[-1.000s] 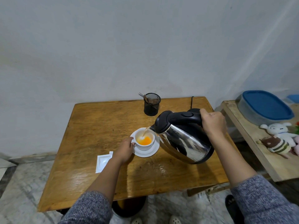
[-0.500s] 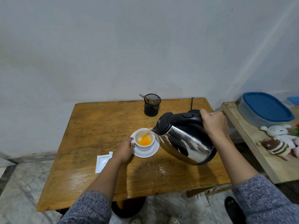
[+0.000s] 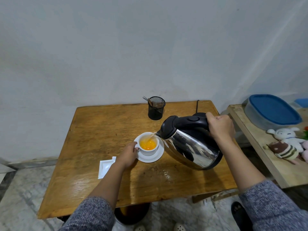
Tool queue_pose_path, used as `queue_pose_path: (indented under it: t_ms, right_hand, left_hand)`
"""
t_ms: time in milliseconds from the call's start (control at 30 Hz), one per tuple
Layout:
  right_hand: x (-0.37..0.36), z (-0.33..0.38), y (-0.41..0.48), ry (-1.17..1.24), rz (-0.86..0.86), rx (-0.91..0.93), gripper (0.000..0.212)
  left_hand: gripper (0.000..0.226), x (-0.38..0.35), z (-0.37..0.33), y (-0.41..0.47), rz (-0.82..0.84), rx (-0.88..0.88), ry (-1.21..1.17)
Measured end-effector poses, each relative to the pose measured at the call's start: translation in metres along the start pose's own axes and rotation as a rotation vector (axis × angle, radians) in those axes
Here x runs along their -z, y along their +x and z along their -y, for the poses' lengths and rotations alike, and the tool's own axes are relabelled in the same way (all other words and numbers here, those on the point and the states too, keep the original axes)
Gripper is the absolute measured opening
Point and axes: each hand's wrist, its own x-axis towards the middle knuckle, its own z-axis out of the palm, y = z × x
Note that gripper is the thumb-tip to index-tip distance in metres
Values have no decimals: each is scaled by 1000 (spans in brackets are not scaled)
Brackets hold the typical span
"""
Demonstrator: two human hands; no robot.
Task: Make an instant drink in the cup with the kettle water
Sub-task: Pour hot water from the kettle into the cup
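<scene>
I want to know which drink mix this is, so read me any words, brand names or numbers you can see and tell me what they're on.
No text can be read.
Sachet: white face, no print shows.
Kettle: no brand or markings legible.
Cup: plain white.

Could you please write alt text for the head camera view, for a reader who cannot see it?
A person's right hand tilts a steel electric kettle, pouring water into a white cup of orange drink on a saucer, while the left hand steadies the cup's handle. On the wooden table also lie an opened white sachet and a black mesh holder.
</scene>
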Motion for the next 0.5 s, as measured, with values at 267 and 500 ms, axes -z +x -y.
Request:
queue_pose_path:
  t_ms: [267,500]
  right_hand:
    - [0,5,-3,-7,0,-41,46]
    - [0,7,-6,-11,31,-49,46]
  left_hand:
    - [36,1,1,0,1,-12,8]
    - [37,2,0,-1,14,10,14]
